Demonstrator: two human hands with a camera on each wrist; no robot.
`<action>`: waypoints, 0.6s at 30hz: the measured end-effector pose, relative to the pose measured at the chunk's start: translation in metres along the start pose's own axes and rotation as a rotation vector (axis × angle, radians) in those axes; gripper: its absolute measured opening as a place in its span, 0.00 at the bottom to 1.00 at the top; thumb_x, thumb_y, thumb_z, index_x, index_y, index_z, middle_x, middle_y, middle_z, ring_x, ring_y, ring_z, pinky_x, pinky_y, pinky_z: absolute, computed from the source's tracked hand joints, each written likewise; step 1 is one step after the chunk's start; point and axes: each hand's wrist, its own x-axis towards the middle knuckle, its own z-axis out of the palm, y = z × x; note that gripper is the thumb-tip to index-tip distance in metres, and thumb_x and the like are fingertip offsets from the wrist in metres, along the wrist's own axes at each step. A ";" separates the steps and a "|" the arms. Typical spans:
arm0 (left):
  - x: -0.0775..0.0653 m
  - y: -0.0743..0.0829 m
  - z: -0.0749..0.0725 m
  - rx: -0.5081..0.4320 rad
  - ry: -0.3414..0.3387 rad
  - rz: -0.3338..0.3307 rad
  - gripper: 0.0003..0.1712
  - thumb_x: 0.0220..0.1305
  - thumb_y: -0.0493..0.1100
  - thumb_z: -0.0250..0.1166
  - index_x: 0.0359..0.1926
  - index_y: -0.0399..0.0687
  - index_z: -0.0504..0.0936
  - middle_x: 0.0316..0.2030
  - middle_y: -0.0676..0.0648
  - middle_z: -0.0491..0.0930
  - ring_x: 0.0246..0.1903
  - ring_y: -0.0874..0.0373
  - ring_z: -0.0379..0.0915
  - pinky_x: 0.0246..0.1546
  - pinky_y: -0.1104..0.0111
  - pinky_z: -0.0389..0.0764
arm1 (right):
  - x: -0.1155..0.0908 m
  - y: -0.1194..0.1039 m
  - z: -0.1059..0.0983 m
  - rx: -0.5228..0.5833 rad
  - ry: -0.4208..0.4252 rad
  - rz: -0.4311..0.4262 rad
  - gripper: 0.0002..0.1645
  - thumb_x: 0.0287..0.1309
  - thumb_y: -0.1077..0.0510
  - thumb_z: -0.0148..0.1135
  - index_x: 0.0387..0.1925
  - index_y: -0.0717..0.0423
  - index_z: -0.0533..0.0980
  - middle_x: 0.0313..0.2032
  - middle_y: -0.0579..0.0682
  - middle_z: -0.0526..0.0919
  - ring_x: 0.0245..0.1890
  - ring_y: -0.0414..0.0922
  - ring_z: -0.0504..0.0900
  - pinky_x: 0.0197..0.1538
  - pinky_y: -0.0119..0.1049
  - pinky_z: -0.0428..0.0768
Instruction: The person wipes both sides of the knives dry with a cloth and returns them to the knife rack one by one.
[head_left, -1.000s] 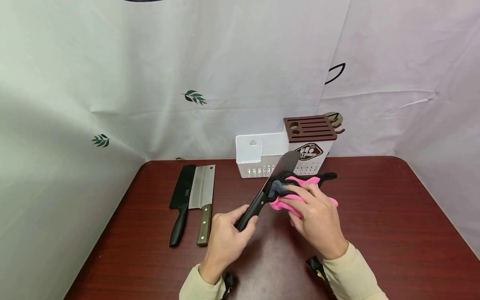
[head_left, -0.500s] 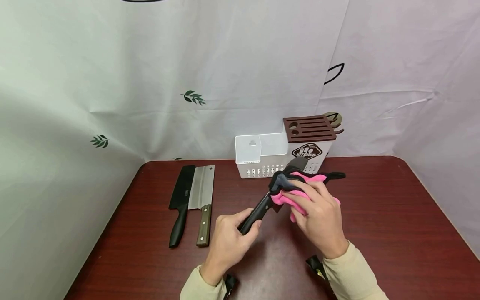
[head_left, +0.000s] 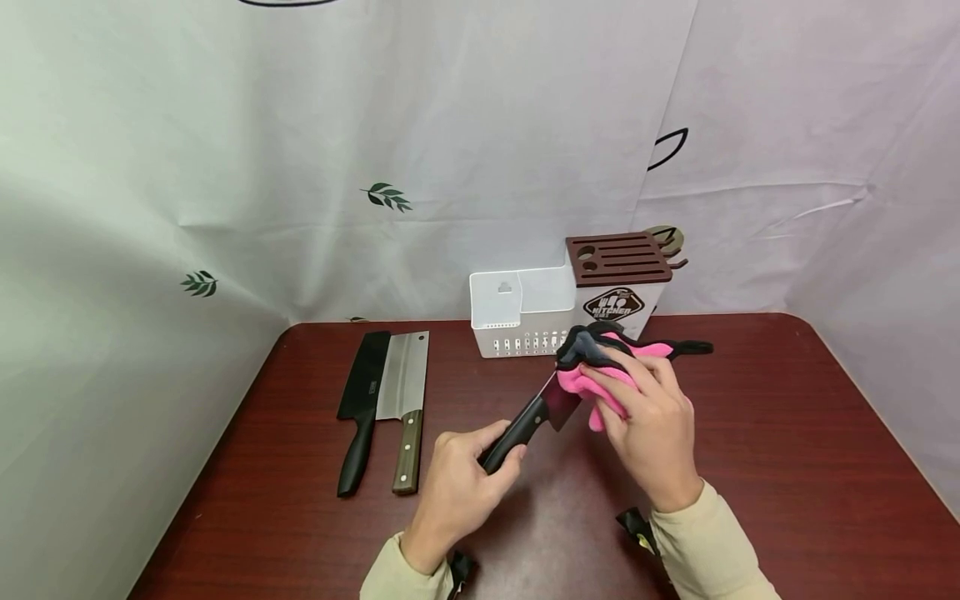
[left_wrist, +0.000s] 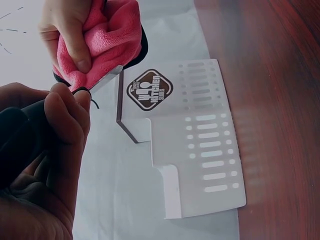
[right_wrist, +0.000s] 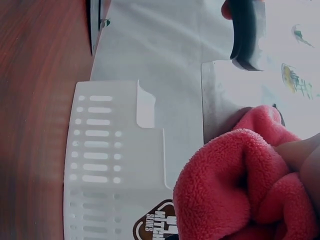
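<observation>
My left hand (head_left: 459, 483) grips the black handle of a kitchen knife (head_left: 517, 433), its blade angled up and away to the right. Folded round the far part of that blade is a pink and black cloth (head_left: 592, 379), which my right hand (head_left: 652, 429) pinches from the right. Only the blade's stretch near the handle shows in the head view; the cloth hides the tip. In the right wrist view the fluffy pink cloth (right_wrist: 220, 185) lies against the bare blade (right_wrist: 235, 92).
A black cleaver (head_left: 363, 400) and a wooden-handled cleaver (head_left: 405, 400) lie side by side at the left of the table (head_left: 262, 483). Behind the cloth stands a white knife holder (head_left: 525, 325) with a slotted brown top (head_left: 618, 258), against the curtain (head_left: 480, 125).
My right hand has slid the cloth along the blade, away from the handle toward the tip, uncovering the blade near the handle. My left hand has barely moved.
</observation>
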 end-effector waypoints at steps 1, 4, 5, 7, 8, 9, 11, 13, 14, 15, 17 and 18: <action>0.000 0.000 0.000 -0.003 -0.002 0.002 0.08 0.56 0.36 0.71 0.37 0.53 0.86 0.16 0.62 0.69 0.14 0.77 0.58 0.12 0.80 0.62 | 0.000 0.001 0.000 -0.005 0.007 0.007 0.19 0.47 0.62 0.77 0.45 0.49 0.89 0.54 0.49 0.85 0.46 0.57 0.78 0.40 0.49 0.79; 0.000 0.000 0.000 -0.008 -0.011 0.001 0.08 0.57 0.36 0.71 0.38 0.53 0.86 0.16 0.62 0.70 0.13 0.77 0.59 0.12 0.81 0.62 | 0.000 0.002 0.000 -0.018 0.028 0.028 0.19 0.48 0.63 0.76 0.45 0.49 0.88 0.54 0.49 0.85 0.46 0.57 0.78 0.41 0.47 0.79; 0.000 0.000 0.000 -0.007 -0.014 -0.002 0.08 0.57 0.37 0.71 0.38 0.53 0.87 0.16 0.62 0.70 0.13 0.77 0.59 0.12 0.81 0.62 | 0.000 0.002 0.001 -0.023 0.035 0.035 0.19 0.48 0.63 0.76 0.45 0.50 0.88 0.54 0.49 0.85 0.45 0.57 0.78 0.41 0.47 0.79; 0.000 0.001 0.000 -0.004 -0.016 -0.001 0.09 0.57 0.37 0.71 0.39 0.52 0.87 0.16 0.61 0.71 0.13 0.77 0.59 0.12 0.81 0.62 | 0.000 0.003 0.001 -0.031 0.048 0.051 0.18 0.50 0.63 0.75 0.45 0.50 0.88 0.54 0.50 0.85 0.45 0.58 0.78 0.41 0.47 0.79; -0.001 0.001 0.000 -0.002 -0.017 0.000 0.09 0.57 0.37 0.71 0.39 0.52 0.87 0.16 0.61 0.71 0.13 0.77 0.59 0.12 0.81 0.62 | 0.000 0.003 0.001 -0.034 0.055 0.059 0.17 0.51 0.63 0.74 0.45 0.51 0.88 0.54 0.50 0.85 0.45 0.58 0.78 0.41 0.48 0.78; -0.001 0.001 0.000 0.000 -0.017 0.002 0.09 0.57 0.37 0.71 0.39 0.52 0.87 0.16 0.61 0.72 0.13 0.77 0.59 0.12 0.81 0.63 | 0.000 0.003 0.001 -0.036 0.060 0.066 0.17 0.51 0.63 0.74 0.45 0.51 0.88 0.53 0.51 0.85 0.45 0.59 0.77 0.41 0.48 0.78; -0.001 0.002 0.000 0.001 -0.015 0.005 0.09 0.57 0.37 0.71 0.39 0.52 0.87 0.17 0.61 0.72 0.14 0.76 0.60 0.13 0.81 0.63 | -0.001 0.003 0.001 -0.042 0.068 0.085 0.16 0.52 0.62 0.73 0.45 0.52 0.88 0.53 0.52 0.85 0.44 0.60 0.77 0.41 0.49 0.77; -0.001 0.002 0.000 0.000 -0.014 0.009 0.08 0.57 0.37 0.70 0.39 0.52 0.87 0.17 0.61 0.72 0.14 0.76 0.60 0.13 0.81 0.63 | -0.001 0.004 0.001 -0.045 0.076 0.101 0.15 0.53 0.62 0.73 0.45 0.52 0.88 0.53 0.53 0.85 0.44 0.60 0.76 0.42 0.48 0.76; 0.000 0.002 0.000 -0.002 -0.013 0.010 0.08 0.57 0.37 0.70 0.38 0.52 0.87 0.17 0.61 0.72 0.14 0.76 0.60 0.13 0.81 0.63 | -0.001 0.004 0.001 -0.046 0.079 0.108 0.15 0.53 0.62 0.73 0.45 0.52 0.88 0.53 0.53 0.85 0.44 0.60 0.76 0.42 0.48 0.76; 0.000 0.002 0.000 -0.002 -0.013 0.013 0.08 0.57 0.37 0.70 0.38 0.52 0.87 0.17 0.61 0.72 0.14 0.76 0.60 0.13 0.81 0.63 | -0.001 0.004 0.001 -0.048 0.081 0.113 0.15 0.53 0.62 0.73 0.45 0.53 0.88 0.53 0.53 0.85 0.44 0.60 0.76 0.42 0.48 0.75; 0.000 0.002 0.000 -0.002 -0.011 0.017 0.08 0.57 0.37 0.70 0.37 0.52 0.87 0.17 0.61 0.73 0.14 0.76 0.60 0.13 0.82 0.62 | 0.000 0.005 0.001 -0.049 0.086 0.127 0.15 0.52 0.62 0.74 0.45 0.53 0.88 0.53 0.54 0.85 0.43 0.61 0.75 0.43 0.49 0.75; 0.000 0.002 0.000 -0.003 -0.010 0.019 0.08 0.57 0.37 0.70 0.37 0.52 0.87 0.17 0.61 0.73 0.14 0.76 0.60 0.13 0.82 0.63 | 0.000 0.005 0.001 -0.050 0.087 0.137 0.16 0.52 0.62 0.74 0.45 0.53 0.88 0.52 0.55 0.85 0.43 0.61 0.75 0.43 0.49 0.74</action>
